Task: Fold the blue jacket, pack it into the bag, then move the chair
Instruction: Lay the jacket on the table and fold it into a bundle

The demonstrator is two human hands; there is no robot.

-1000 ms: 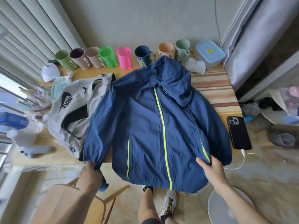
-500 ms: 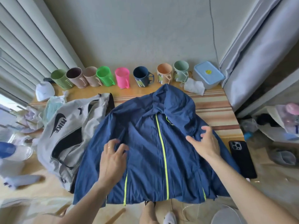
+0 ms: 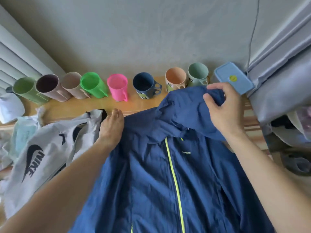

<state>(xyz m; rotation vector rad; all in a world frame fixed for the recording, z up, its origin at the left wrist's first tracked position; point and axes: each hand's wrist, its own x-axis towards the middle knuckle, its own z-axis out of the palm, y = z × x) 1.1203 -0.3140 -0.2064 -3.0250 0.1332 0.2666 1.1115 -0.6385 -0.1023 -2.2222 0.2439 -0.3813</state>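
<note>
The blue jacket point(image 3: 151, 174) lies front up on the wooden table point(image 3: 134, 105), its yellow-green zipper running down the middle. My right hand point(image 3: 223, 111) is shut on the top of the hood and holds it lifted off the table. At the jacket's left shoulder my left hand point(image 3: 111, 126) lies flat with fingers together, holding nothing. To the left of the jacket sits the grey Nike bag point(image 3: 43, 152), slumped on the table. The chair is out of view.
A row of several coloured cups point(image 3: 117, 86) lines the table's back edge by the wall. A blue lidded box point(image 3: 234, 78) stands at the back right. A grey curtain point(image 3: 277, 73) hangs at right. White items point(image 3: 10, 106) lie at far left.
Both hands moved up from the jacket's chest. The right one took hold of the hood and lifted it; the left slid to the left shoulder. The view has tilted closer to the table.
</note>
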